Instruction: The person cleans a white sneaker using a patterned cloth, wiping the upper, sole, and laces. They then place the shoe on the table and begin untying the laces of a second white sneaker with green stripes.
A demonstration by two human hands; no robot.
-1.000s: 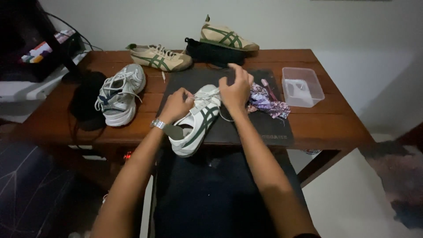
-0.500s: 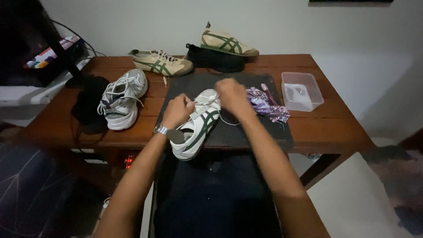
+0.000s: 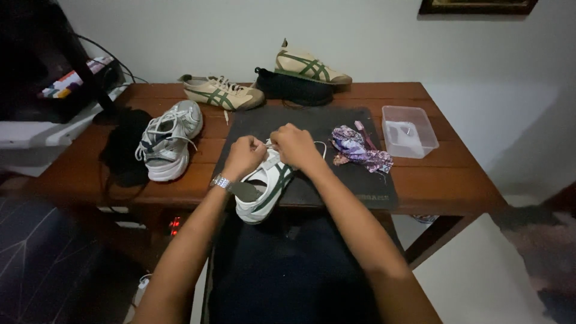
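Observation:
A white sneaker with dark green stripes (image 3: 266,191) lies on a black mat (image 3: 366,186) at the near edge of a wooden table (image 3: 447,180). My left hand (image 3: 243,157) and my right hand (image 3: 295,147) are side by side over the sneaker's top. Both pinch its white lace, and a loop of lace curls out to the right of my right hand. A metal watch sits on my left wrist. My hands hide the sneaker's front part.
A white and grey sneaker (image 3: 168,139) lies left of the mat beside a black cloth (image 3: 123,150). Two tan shoes with green stripes (image 3: 221,92) (image 3: 311,66) and a black shoe (image 3: 294,87) sit at the back. A crumpled purple cloth (image 3: 359,150) and a clear plastic box (image 3: 410,131) are right.
My right hand has come down from a raised pull to rest beside my left hand over the sneaker. The view has tilted down slightly.

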